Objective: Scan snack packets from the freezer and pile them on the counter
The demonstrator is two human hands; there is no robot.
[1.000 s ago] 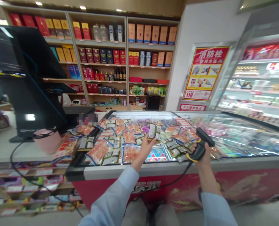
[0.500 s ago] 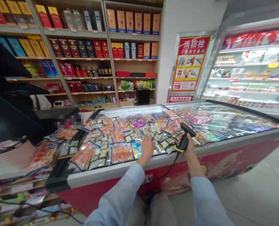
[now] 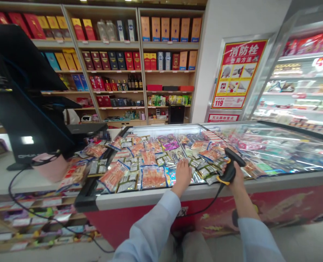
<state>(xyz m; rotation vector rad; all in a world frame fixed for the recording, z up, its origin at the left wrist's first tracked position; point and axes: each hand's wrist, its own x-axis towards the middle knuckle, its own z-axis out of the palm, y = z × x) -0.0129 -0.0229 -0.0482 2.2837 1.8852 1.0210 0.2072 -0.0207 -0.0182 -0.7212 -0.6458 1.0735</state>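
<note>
My right hand is wrapped round the grip of a black and yellow barcode scanner, its head tilted up over the freezer's front edge. A black cord hangs from the scanner's handle and runs left across the freezer front. Palm down, my left hand is open over the packets, fingers stretched forward; whether they press on a packet I cannot tell. Just left of it is a clear packet of orange-pink food, with a blue packet partly covered by the hand. Silver and green packets lie between my hands.
The chest freezer has a glass top strewn with packets. At left stand a black checkout machine and a pink bin on a counter. Shelves of boxed goods line the back; a lit display fridge stands right.
The view has turned left, so the freezer, shelves and both hands sit further right in the picture. My hands keep nearly the same places over the freezer, the scanner still in the right one.
</note>
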